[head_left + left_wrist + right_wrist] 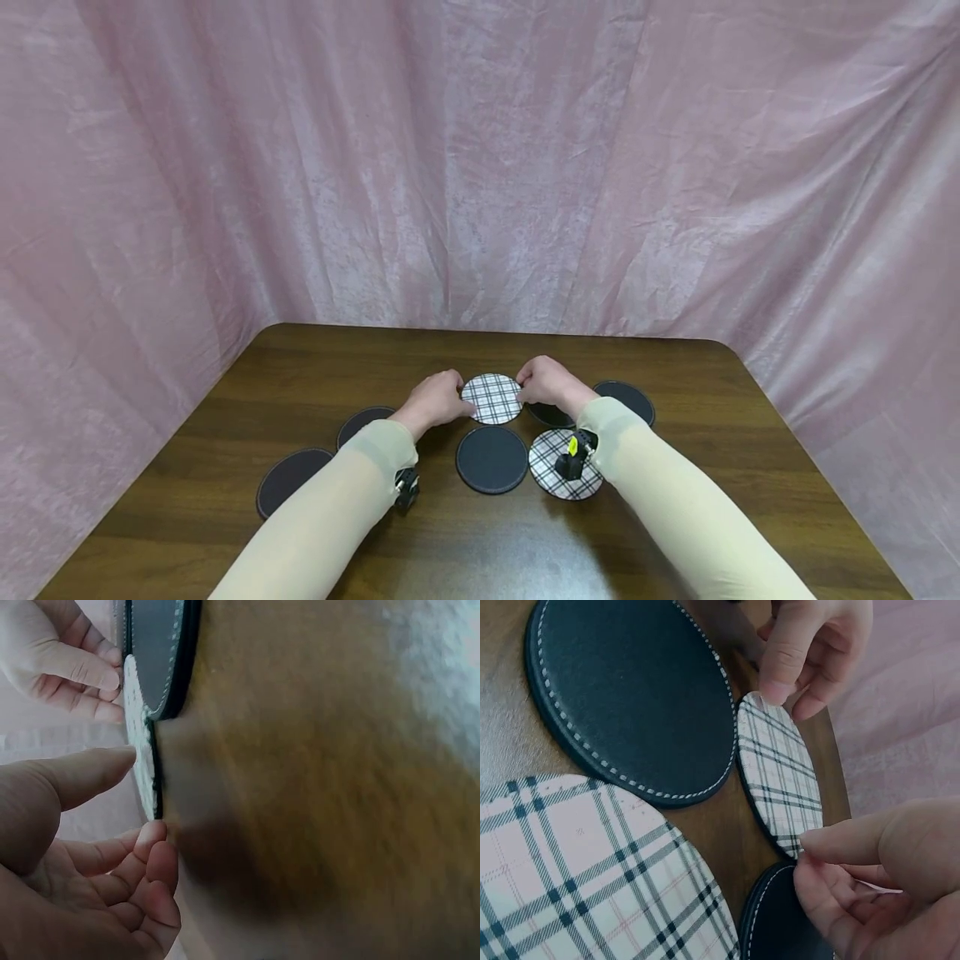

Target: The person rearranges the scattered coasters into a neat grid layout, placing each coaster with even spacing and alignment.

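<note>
A round coaster with a white-and-black plaid face (492, 398) lies between my two hands near the back middle of the table. My left hand (438, 398) has its thumb and fingertips at the coaster's left edge. On the opposite edge, my right hand (885, 877) pinches the rim between thumb and index finger. Just in front is a dark round coaster (492, 460) with pale stitching. Another plaid coaster (592, 877) lies to its right, partly under my right wrist in the head view. A dark coaster (550, 415) shows partly behind my right hand.
One more dark coaster (624, 398) lies at the right, beyond my right forearm. Two dark coasters, one nearer (288, 479) and one farther (358, 423), are partly covered by my left arm. Pink curtains (480, 167) hang behind the wooden table (720, 467).
</note>
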`<act>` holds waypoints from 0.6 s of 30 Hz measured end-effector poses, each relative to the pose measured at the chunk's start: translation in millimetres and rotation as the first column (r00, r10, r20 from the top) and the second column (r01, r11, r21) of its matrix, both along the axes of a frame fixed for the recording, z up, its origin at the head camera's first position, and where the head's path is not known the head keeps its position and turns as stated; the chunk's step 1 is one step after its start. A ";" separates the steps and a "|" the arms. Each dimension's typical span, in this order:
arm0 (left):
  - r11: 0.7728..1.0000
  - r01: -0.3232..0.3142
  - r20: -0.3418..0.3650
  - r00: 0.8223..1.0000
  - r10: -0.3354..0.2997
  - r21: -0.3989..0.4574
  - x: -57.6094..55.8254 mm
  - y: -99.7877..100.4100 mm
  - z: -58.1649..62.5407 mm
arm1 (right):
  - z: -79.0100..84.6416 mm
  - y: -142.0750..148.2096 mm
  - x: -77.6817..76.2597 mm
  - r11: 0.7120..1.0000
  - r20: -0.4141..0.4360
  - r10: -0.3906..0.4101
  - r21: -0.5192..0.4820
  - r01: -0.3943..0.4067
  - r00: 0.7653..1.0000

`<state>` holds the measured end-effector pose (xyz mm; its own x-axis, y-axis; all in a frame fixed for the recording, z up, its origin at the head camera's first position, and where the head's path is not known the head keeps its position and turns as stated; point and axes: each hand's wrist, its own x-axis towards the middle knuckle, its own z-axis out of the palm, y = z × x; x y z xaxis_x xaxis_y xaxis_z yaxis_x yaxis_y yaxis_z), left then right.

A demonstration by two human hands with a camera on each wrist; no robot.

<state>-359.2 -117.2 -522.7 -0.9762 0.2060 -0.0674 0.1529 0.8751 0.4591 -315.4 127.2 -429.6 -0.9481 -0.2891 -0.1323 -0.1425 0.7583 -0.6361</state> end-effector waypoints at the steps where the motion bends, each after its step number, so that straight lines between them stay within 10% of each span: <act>1: 1.000 0.008 -0.014 1.000 -0.008 -0.001 0.3 -2.6 1.3 | 0.9 -0.5 0.0 1.000 -0.001 -0.002 0.005 0.002 1.000; 10: 1.000 -0.026 -0.007 1.000 0.026 0.004 83.2 -13.4 102.7 | 14.2 -12.8 7.7 0.999 -0.081 0.010 0.045 -0.007 0.997; 18: 0.998 -0.044 -0.049 0.998 0.041 -0.048 97.9 -38.5 116.8 | 25.6 -40.1 19.3 0.994 -0.115 0.076 0.089 -0.066 0.991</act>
<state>-261.3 -155.6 -405.9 -0.9864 0.1618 -0.0296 0.1358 0.9024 0.4089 -296.1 87.1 -404.0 -0.9361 -0.3485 -0.0479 -0.2677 0.7941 -0.5456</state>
